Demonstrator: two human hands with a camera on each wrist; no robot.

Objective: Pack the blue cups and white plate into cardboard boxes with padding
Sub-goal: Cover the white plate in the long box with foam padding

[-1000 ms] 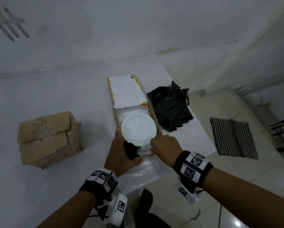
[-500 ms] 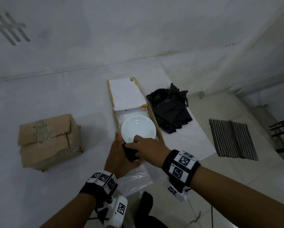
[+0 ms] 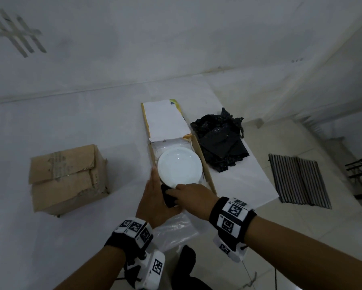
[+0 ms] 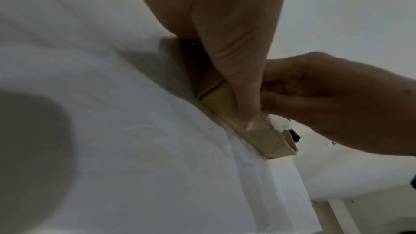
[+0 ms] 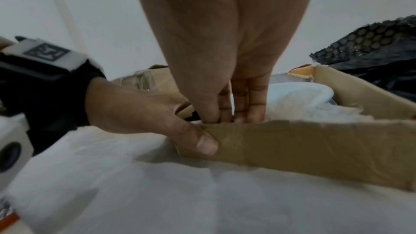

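Observation:
The white plate [image 3: 179, 167] lies in a flat open cardboard box [image 3: 203, 164] lined with clear plastic, its lid [image 3: 165, 120] folded back. My left hand [image 3: 155, 197] braces the box's near left corner: a straight finger [image 4: 243, 106] lies along the left wall and the thumb [image 5: 202, 143] presses the near wall [image 5: 315, 149]. My right hand [image 3: 188, 195] reaches down into that corner, fingers [image 5: 247, 108] bunched with the thumb on a piece of black padding [image 3: 168, 197]. Its fingertips are hidden behind the wall. No blue cups are in view.
A closed, taped cardboard box [image 3: 68, 177] stands on the white table [image 3: 71, 126] to the left. A heap of black bubble wrap [image 3: 222, 143] lies right of the open box. A clear plastic bag [image 3: 176, 231] hangs off the near edge. A ribbed mat [image 3: 297, 181] is on the floor.
My right hand has moved left from the box's near right edge to the black padding at the near left corner. The left hand and the plate have stayed put.

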